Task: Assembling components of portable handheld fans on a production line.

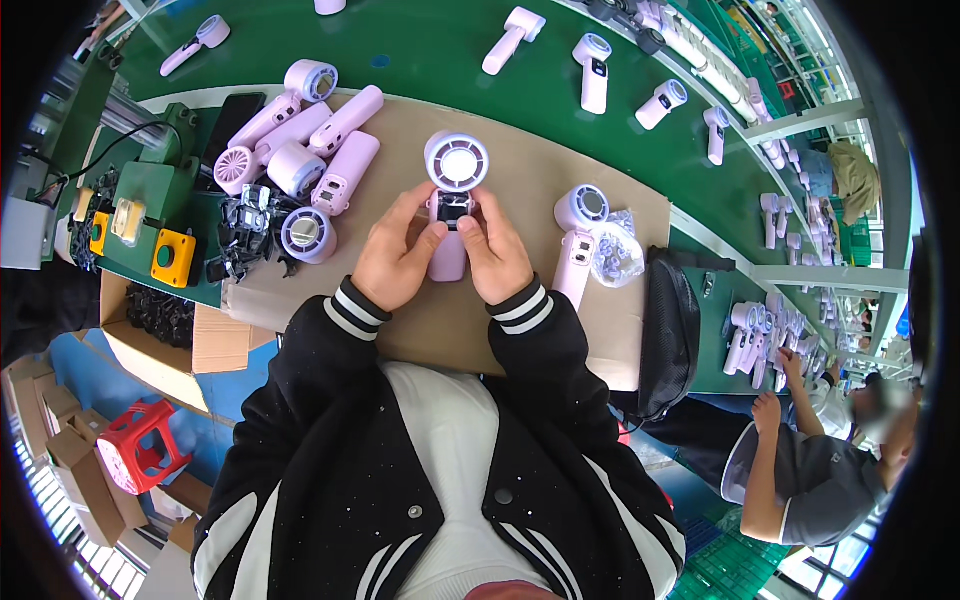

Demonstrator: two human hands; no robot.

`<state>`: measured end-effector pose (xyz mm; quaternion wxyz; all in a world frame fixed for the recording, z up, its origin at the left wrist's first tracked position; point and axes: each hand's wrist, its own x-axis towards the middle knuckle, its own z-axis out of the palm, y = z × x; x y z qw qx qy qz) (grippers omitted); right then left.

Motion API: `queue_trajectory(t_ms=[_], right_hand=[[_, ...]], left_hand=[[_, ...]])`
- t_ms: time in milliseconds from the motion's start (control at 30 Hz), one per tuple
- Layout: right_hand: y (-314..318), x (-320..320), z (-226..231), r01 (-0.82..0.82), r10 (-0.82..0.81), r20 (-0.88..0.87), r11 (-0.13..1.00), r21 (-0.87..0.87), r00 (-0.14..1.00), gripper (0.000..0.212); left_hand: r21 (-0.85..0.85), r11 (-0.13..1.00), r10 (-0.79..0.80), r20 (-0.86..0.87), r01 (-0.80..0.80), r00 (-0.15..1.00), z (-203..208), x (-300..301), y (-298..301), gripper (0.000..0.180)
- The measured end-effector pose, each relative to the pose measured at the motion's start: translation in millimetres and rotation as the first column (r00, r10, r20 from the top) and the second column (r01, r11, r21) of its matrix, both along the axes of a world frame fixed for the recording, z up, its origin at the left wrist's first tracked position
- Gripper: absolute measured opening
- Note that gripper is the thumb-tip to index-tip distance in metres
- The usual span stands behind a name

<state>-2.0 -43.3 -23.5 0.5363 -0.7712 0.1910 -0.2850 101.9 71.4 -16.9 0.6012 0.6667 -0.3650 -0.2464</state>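
Note:
A lilac handheld fan (447, 262) is held upright between my two hands, its round grilled head pointing away from me. My left hand (396, 252) grips its left side, thumb by the black panel (453, 207) at the neck. From the other side my right hand (494, 250) closes on it, thumb at the panel's lower edge. Right of my hands lies another lilac fan (573, 262), beside a clear plastic bag (618, 252) with pale parts. To the left, several lilac fans (345, 172) are heaped near a pile of small black parts (247, 226).
Brown cardboard (400, 125) covers my work area. Behind it a green conveyor belt (420, 60) carries spaced fans. A green fixture with a yellow button box (174, 257) stands left, above a carton of black parts (160, 318). A black mesh chair back (672, 335) and a co-worker (815, 480) are right.

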Motion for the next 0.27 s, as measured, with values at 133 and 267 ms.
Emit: queue_trajectory(t_ms=[133,267], right_hand=[[3.9,-1.8,1.6,0.026,-0.026,0.011,1.000,-0.003,1.000,0.037],[6.1,-3.2,3.8,0.047,-0.049,-0.081,0.999,-0.024,0.995,0.041]], left_hand=[[0.003,1.000,-0.008,-0.109,0.008,0.994,9.5,-0.2,-1.1,0.043],[0.055,0.996,-0.071,-0.092,0.076,0.993,7.6,6.8,1.1,0.050]])
